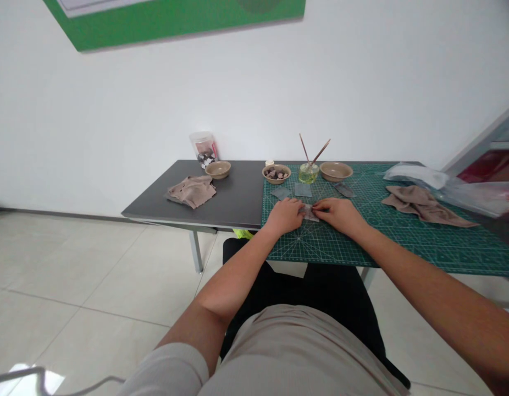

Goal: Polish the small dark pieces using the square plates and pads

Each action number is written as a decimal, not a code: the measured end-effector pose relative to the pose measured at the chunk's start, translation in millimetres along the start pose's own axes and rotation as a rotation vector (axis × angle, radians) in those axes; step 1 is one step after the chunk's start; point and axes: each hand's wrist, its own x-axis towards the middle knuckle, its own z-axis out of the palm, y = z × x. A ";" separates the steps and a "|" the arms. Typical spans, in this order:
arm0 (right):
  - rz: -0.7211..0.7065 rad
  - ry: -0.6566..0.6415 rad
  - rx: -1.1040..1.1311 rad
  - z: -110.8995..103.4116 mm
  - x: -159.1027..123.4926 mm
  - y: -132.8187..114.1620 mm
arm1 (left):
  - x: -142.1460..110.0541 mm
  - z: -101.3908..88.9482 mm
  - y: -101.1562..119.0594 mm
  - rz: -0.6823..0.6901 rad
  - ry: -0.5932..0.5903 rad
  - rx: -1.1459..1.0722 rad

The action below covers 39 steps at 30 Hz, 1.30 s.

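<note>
A small, flat grey-brown piece with a patterned surface lies on the green cutting mat, between my two hands. My left hand rests at its left side, fingers bent together and holding that edge down. From the right, my right hand reaches over it with thumb and fingertips pinched close to its surface; what is in the pinch is too small to make out. Just beyond my hands lie a grey square piece, a grey angled piece and a dark grey piece.
Along the back stand a bowl of brown chips, a glass jar with two brushes, a tan bowl, another bowl and a plastic tub. Brown cloths lie left and right. A plastic bag sits far right.
</note>
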 end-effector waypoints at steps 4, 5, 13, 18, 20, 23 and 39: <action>0.010 0.014 -0.044 3.9 9.8 -4.3 | -0.9 -0.8 0.9 -0.004 -0.004 0.005; 0.007 0.019 -0.047 5.4 10.3 -6.9 | -1.4 -1.2 1.4 -0.008 -0.003 0.007; -0.051 0.009 0.025 3.6 -10.1 -7.2 | -3.8 -2.2 4.1 -0.002 0.016 0.001; -0.010 0.015 -0.017 0.2 -4.0 0.2 | -3.5 -1.9 4.0 0.003 0.017 -0.002; -0.002 0.021 -0.054 3.9 2.6 -3.6 | -3.3 -2.1 3.8 0.002 0.011 -0.007; -0.014 0.036 -0.056 10.5 7.2 -13.3 | -3.3 -2.5 3.5 -0.016 -0.001 -0.022; -0.002 0.043 -0.076 10.3 8.7 -6.1 | -4.5 -4.1 5.1 -0.036 0.011 -0.026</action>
